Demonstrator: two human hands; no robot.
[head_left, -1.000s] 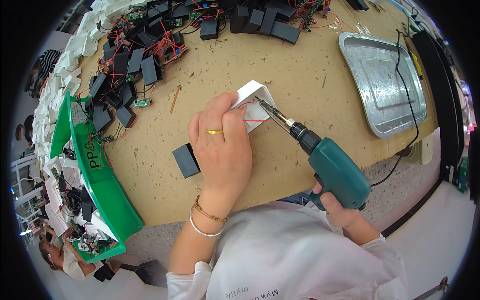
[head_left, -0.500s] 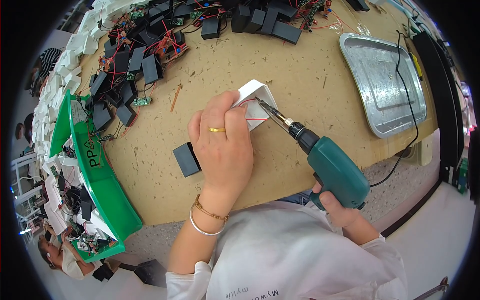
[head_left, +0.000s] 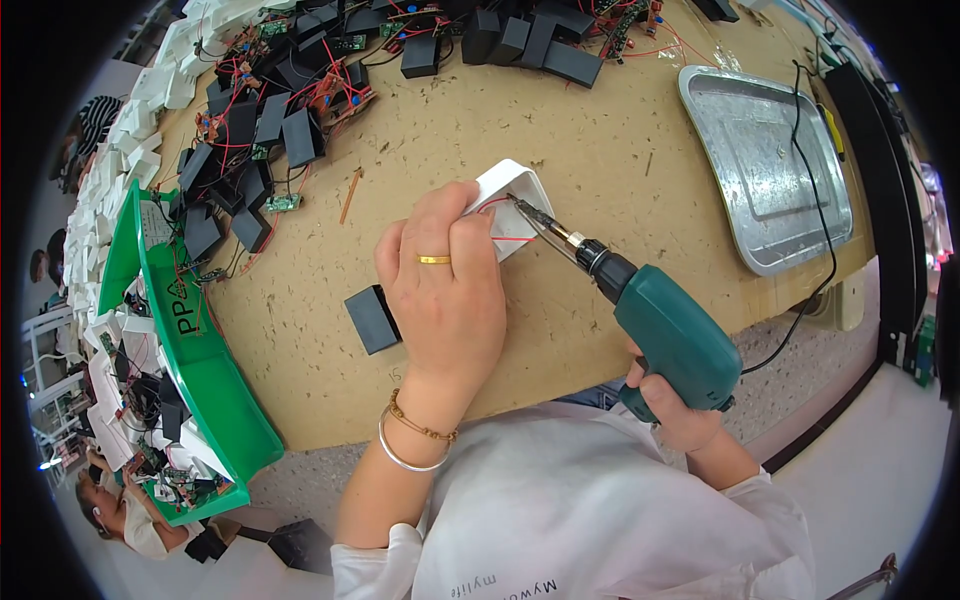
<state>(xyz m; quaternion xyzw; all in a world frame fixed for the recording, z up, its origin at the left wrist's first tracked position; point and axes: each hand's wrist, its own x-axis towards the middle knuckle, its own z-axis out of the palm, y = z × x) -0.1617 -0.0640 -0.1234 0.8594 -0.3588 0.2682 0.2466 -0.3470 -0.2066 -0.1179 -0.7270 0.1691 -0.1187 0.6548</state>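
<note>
My left hand (head_left: 445,275), with a ring and bracelets, is closed on a white plastic housing (head_left: 512,176), holding it down on the table. Inside the housing runs a red wire (head_left: 515,239); another stretch of red wire curves near my fingertips. A green pistol-shaped soldering gun (head_left: 675,335) is gripped by my right hand (head_left: 675,415) around its handle. Its thin metal tip (head_left: 535,214) reaches into the open housing, close to the wire end; whether it touches is too small to tell. Beside my left wrist lies a black rectangular block (head_left: 373,320).
Black blocks with red wires and circuit boards (head_left: 290,110) are heaped at the far left. A green bin (head_left: 215,380) of parts stands left, white housings (head_left: 130,150) behind it. A metal tray (head_left: 770,170) lies right, crossed by the gun's black cord (head_left: 826,225). A co-worker (head_left: 130,510) sits lower left.
The body of the soldering gun has tilted very slightly, while its tip stays inside the housing. My left hand and the housing have not visibly moved.
</note>
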